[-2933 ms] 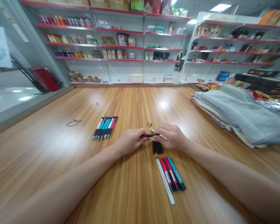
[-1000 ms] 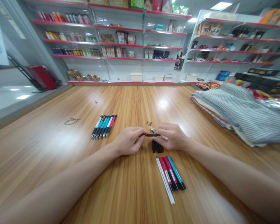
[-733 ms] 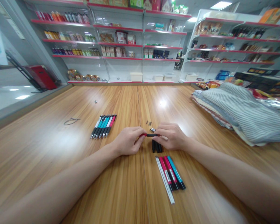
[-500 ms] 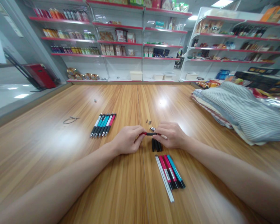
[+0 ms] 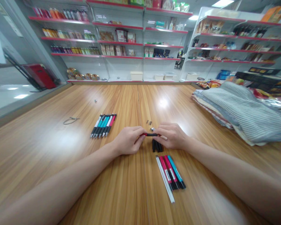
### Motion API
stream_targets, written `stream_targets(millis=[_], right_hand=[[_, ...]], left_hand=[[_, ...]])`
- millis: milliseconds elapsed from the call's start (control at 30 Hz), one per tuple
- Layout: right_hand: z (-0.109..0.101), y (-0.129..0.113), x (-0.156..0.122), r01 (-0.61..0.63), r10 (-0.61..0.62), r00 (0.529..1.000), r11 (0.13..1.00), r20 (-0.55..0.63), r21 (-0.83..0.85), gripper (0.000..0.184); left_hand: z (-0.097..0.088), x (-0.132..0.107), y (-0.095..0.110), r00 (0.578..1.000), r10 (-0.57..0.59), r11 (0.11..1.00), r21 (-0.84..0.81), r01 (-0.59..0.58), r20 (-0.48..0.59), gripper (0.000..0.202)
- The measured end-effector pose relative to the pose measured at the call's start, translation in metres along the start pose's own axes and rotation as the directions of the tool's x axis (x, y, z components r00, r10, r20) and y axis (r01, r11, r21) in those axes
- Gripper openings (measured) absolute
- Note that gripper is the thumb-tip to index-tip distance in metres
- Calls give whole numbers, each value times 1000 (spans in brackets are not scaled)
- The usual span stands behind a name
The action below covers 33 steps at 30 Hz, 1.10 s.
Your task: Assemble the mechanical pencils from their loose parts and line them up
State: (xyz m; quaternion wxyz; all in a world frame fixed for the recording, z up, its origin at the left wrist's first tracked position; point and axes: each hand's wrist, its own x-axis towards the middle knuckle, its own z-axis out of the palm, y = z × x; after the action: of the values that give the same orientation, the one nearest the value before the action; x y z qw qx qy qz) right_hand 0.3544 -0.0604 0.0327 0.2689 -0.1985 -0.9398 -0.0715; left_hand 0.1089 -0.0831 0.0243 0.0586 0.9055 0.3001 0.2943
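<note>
Head view: left hand (image 5: 127, 141) and right hand (image 5: 170, 137) are together over a wooden table (image 5: 61, 156), both clamped on one black pen barrel with a red end (image 5: 151, 134). Barrel lies level between them, red end at the left fingers, other end in the right fingers. A pale thin end (image 5: 164, 137) sticks out past the right fingers; too small to identify.

Just below the right hand: a bundle of short black pen parts (image 5: 156, 145). Just above the barrel: a small silver pen part (image 5: 152, 129), with tiny metal pieces (image 5: 148, 122) a bit further up.

Near the hands, lower right: a stack of white, pink, red and teal pen barrels (image 5: 170, 176). Left of the hands: a row of assembled click pens (image 5: 103, 125).

Further left on the table: a thin loop of cord (image 5: 70, 120). Right side: folded striped cloth (image 5: 239, 115). Behind: red-edged store shelves (image 5: 140, 40) with packaged goods.
</note>
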Motion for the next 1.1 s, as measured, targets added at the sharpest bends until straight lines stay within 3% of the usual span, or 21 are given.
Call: stream_targets(millis=[533,800,1100], right_hand=[[2,2,0,15,-14,1000,999,14,-37,16],[0,1,1,-59,55,997,994,-53,-92,15],[1,0,-1,-65,62,998,994,-30,-92,28]], left_hand=[[1,0,0,1000,5,1000,-7,-5,8,16],[5,3,-4,993,-118,982,149,117,-3,24],[6,3,-7,997,-52,979,195,62,-54,23]])
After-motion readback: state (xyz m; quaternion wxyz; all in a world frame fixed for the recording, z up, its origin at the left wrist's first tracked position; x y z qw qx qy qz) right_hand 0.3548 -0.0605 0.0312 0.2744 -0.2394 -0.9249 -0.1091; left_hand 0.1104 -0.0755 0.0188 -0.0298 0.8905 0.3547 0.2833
